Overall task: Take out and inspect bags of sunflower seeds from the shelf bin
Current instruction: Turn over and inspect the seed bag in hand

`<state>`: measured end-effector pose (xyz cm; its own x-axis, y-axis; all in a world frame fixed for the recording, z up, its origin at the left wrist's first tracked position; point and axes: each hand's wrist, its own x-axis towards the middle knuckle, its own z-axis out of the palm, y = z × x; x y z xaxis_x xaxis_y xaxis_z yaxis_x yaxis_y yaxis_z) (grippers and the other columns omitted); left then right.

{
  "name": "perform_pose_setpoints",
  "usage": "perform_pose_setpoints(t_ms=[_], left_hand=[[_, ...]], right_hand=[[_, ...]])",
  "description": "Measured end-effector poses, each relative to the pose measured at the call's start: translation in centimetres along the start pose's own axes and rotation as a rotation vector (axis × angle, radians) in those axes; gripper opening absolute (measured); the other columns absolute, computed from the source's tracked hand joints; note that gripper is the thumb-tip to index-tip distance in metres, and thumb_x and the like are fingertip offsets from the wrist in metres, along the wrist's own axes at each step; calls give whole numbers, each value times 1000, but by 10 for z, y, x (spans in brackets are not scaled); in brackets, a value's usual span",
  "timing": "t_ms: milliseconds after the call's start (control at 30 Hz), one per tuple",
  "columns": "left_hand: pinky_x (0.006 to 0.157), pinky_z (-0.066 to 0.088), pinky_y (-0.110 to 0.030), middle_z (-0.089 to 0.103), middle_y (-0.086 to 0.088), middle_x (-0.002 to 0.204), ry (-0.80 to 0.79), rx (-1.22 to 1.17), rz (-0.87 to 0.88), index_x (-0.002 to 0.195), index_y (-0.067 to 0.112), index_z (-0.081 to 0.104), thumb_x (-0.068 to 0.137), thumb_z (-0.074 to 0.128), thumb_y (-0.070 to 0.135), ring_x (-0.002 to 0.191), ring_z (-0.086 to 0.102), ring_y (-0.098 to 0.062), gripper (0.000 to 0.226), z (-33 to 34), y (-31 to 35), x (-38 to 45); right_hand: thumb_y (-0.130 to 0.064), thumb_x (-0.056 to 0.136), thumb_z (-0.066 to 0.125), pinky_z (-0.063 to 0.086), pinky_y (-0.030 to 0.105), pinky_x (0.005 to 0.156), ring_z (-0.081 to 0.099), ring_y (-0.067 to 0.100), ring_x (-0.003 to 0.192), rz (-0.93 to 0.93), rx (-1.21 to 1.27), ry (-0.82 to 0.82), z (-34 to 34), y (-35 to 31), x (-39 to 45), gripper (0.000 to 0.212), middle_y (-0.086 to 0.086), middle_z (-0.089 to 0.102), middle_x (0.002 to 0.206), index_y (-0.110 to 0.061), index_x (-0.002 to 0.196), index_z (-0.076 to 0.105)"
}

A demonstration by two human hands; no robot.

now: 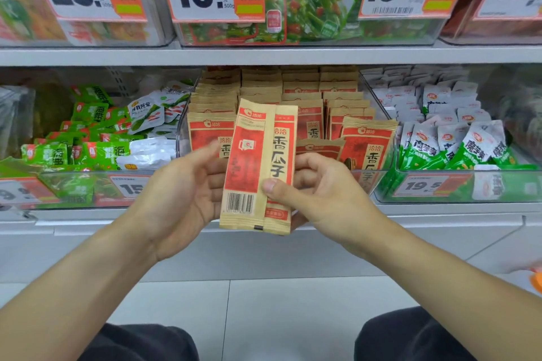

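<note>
The right hand (319, 193) pinched the bag (259, 167) near its lower edge, thumb in front; the left hand's (187, 184) fingers curled behind its left side. Held upright before the bin (378, 182), the bag seemed light, crinkly paper, best gripped at its edges.

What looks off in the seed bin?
Front row only: one bag has slumped low between upright neighbours, and the front-right bag leans tilted. The back rows stand neat. The held bag looks intact, with no tear or spill visible.
</note>
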<state>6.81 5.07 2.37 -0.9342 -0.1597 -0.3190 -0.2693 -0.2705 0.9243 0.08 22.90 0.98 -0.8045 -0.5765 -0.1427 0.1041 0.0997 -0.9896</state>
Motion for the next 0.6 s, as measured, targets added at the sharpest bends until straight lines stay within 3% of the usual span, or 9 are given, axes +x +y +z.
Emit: perform_pose_setpoints(t_ms=[67, 167, 267, 367, 500, 600], left_hand=[[77, 64, -45, 76, -18, 107, 39, 45, 5, 111, 5, 73, 104, 42, 34, 92, 76, -34, 44, 0, -2, 1], [70, 65, -39, 76, -20, 101, 50, 94, 4, 106, -1, 73, 103, 44, 29, 84, 77, -31, 41, 1, -7, 0], [65, 64, -35, 76, -22, 99, 63, 111, 15, 107, -4, 71, 104, 45, 24, 82, 77, -31, 39, 0, -11, 2], [59, 62, -30, 77, -20, 94, 100, 121, 38, 102, -3, 72, 103, 48, 17, 74, 76, -25, 32, 3, -13, 3], [61, 62, -31, 78, -17, 85, 114, 241, 98, 93, 1, 74, 102, 51, 16, 68, 75, -21, 28, 9, -18, 2], [39, 50, -28, 74, -21, 75, 66, 278, 65, 92, 0, 73, 104, 47, 30, 49, 65, -25, 42, 12, -13, -2]], right_hand=[[-15, 85, 78, 59, 35, 51, 77, 29, 70, 10, 21, 15, -1, -1, 0, 37, 21, 75, 90, -3, 116, 61], [-18, 83, 78, 60, 33, 53, 77, 29, 74, 46, 21, -50, -7, -6, -2, 39, 19, 77, 91, -3, 115, 61], [-26, 78, 77, 64, 37, 62, 77, 32, 79, 85, -22, -152, -15, -12, -3, 46, 17, 78, 93, -5, 115, 61], [-33, 77, 74, 65, 45, 73, 77, 32, 87, 85, -28, -138, -19, -14, -3, 51, 12, 79, 97, -8, 119, 61], [-22, 89, 71, 64, 36, 61, 77, 32, 84, 94, 60, -91, -22, -17, -2, 40, 14, 78, 98, -6, 123, 58], [-17, 90, 70, 60, 29, 53, 77, 32, 79, 121, 102, -75, -26, -19, -4, 36, 17, 78, 95, -4, 122, 57]])
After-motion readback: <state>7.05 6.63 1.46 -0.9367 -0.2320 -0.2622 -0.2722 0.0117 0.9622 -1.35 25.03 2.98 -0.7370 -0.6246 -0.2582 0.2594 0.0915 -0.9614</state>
